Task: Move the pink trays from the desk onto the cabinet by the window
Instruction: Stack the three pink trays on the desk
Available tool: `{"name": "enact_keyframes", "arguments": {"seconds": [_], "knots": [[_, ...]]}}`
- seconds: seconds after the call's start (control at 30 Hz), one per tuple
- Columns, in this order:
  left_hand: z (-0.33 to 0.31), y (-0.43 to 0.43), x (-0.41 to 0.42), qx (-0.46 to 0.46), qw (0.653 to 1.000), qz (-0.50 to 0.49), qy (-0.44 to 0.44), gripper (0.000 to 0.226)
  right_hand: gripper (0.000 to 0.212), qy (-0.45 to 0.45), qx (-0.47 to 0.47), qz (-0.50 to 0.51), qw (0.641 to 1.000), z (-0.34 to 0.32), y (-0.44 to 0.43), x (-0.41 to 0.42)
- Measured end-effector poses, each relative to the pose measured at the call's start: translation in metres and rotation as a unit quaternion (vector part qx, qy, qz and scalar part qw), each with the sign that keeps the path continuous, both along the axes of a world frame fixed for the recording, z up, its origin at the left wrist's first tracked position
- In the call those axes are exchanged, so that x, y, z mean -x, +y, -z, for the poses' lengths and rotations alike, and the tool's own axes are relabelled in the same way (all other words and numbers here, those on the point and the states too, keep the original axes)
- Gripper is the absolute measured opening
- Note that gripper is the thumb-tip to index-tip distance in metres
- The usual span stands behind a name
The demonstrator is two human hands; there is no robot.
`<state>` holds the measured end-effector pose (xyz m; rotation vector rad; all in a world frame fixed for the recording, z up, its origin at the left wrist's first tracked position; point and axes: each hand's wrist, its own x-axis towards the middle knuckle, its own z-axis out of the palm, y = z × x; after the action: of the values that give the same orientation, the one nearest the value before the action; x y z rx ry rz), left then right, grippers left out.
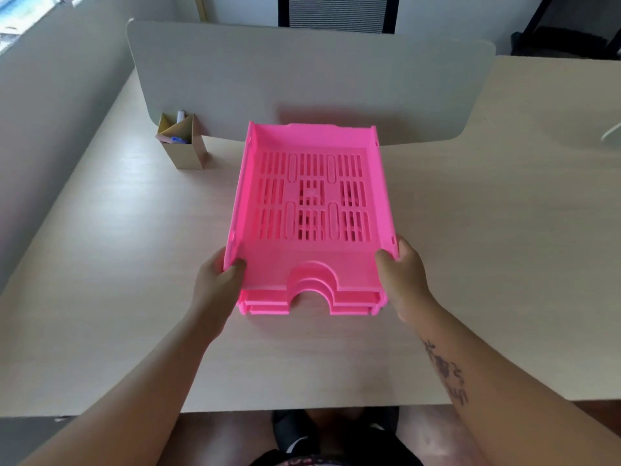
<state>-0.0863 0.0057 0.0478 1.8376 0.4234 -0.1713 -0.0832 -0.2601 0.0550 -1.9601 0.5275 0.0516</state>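
A stack of bright pink trays point(311, 210) with slotted bottoms sits in the middle of the pale wooden desk point(100, 264). The top tray's near end appears raised a little above the ones beneath it. My left hand point(220, 280) grips the near left wall of the top tray, thumb inside. My right hand point(401, 274) grips the near right wall the same way. Both forearms reach in from the bottom of the view.
A grey divider panel point(302, 75) stands along the desk's far edge. A cardboard pen holder point(183, 142) stands left of the trays. A window point(20, 18) shows at the top left, a black chair point(337, 11) behind the panel.
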Motion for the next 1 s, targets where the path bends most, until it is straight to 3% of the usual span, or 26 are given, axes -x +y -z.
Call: {"name": "enact_keyframes", "arguments": {"seconds": [0.13,0.27,0.43,0.5,0.77,1.0], "knots": [[0.02,0.002,0.013,0.053,0.999,-0.001,-0.002,0.015,0.046,-0.015,-0.001,0.014,1.0,0.012,0.003,0.014],[0.034,0.0,0.018,0.102,0.994,0.004,0.029,0.057,0.041,0.01,-0.061,0.036,0.997,0.03,0.004,0.033],[0.046,-0.001,0.013,0.139,0.989,-0.002,0.053,0.061,0.042,0.051,-0.131,0.05,0.989,0.046,0.001,0.032],[0.05,-0.003,0.01,0.151,0.987,-0.01,0.054,0.067,0.056,0.067,-0.15,0.053,0.985,0.049,0.002,0.029],[0.047,-0.011,0.001,0.193,0.977,-0.074,0.049,0.054,0.081,0.102,-0.236,0.079,0.963,0.052,0.005,0.013],[0.009,-0.023,0.008,0.223,0.967,-0.121,0.024,0.052,0.072,0.072,-0.248,0.038,0.965,0.034,-0.013,-0.01]]}}
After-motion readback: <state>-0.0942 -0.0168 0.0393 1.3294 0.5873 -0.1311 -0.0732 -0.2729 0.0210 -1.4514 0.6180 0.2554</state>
